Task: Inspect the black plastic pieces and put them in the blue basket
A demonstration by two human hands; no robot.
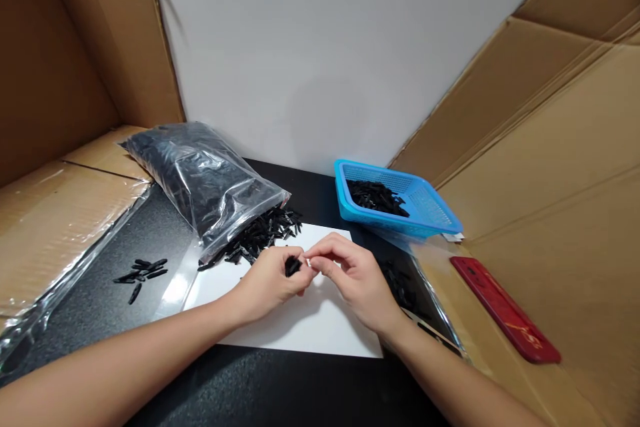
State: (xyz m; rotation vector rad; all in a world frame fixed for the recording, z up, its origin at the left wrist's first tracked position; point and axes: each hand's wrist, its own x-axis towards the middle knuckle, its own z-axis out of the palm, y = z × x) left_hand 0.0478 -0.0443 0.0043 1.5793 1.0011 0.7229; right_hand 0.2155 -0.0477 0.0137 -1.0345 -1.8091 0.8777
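Note:
My left hand (273,278) is curled around several small black pieces (293,265) above a white sheet (305,327). Against its fingertips, the thumb and forefinger of my right hand (350,273) are pinched together; whatever lies between them is too small to make out. Just beyond my hands, a heap of black strip-like pieces (263,233) spills from the mouth of a clear plastic bag (205,173) filled with more of them.
A blue basket (435,213) holding black pieces stands at the back right. Several loose black pieces (143,270) lie at left on the dark table (200,387). A red phone-like case (505,310) rests by the right cardboard wall (565,213). Cardboard also rises at left.

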